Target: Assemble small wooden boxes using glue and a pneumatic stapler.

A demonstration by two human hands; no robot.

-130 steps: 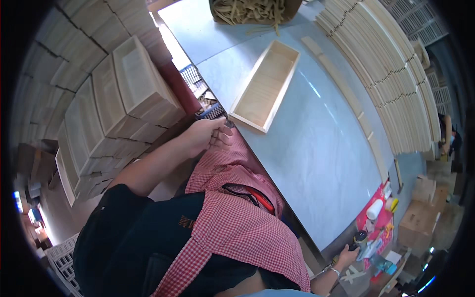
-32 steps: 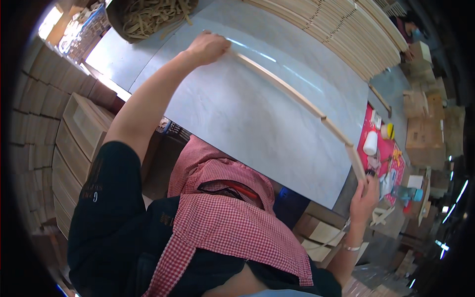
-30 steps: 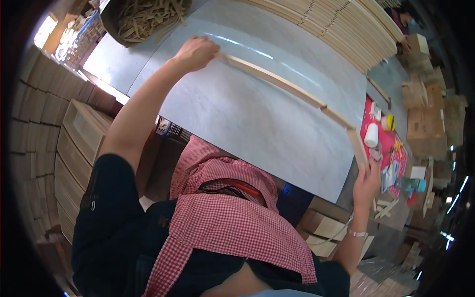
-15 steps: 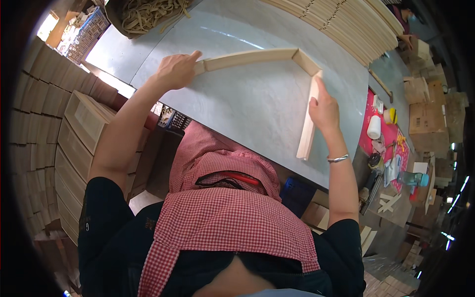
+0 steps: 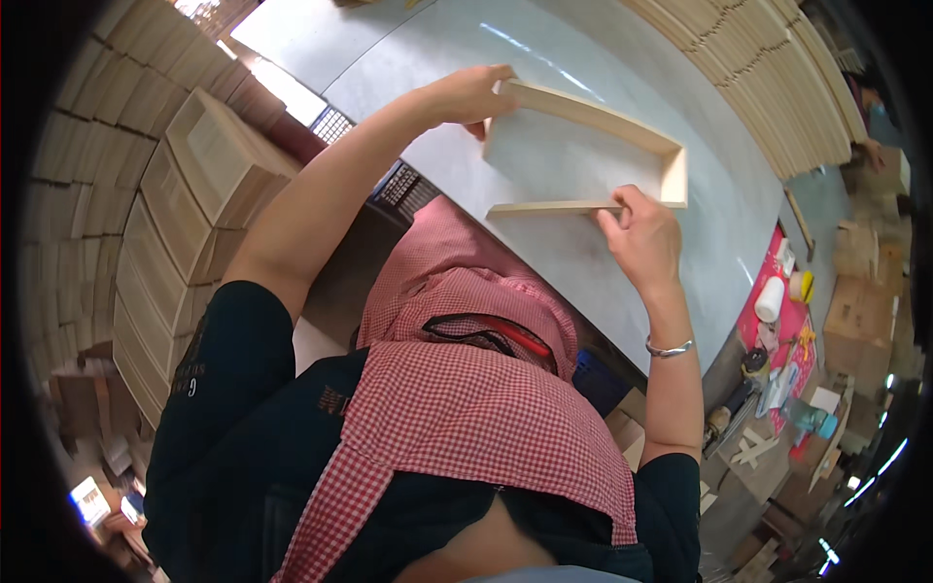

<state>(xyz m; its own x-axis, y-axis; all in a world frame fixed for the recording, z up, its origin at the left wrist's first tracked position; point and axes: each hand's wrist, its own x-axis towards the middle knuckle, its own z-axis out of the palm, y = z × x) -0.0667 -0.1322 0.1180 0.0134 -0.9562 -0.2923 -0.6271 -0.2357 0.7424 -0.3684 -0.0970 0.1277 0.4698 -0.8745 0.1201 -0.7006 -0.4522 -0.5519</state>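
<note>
A pale wooden strip frame, bent at its corners into a long, nearly rectangular outline, is held over the grey tabletop. My left hand grips its far left corner, fingers closed around the short end piece. With thumb and fingers, my right hand pinches the near long side close to the right corner. The near side's left end is free and stands apart from the left end piece, leaving a gap at that corner.
Stacked wooden frames rise at my left. Rows of grooved wooden strips lie at the far right. A white bottle and a yellow tape roll sit on a red sheet. Another person's hand shows beyond.
The strip has gone from a wide open arc to a nearly rectangular frame. My left hand moved right and away; my right hand slid to the folded near side. The view has shifted.
</note>
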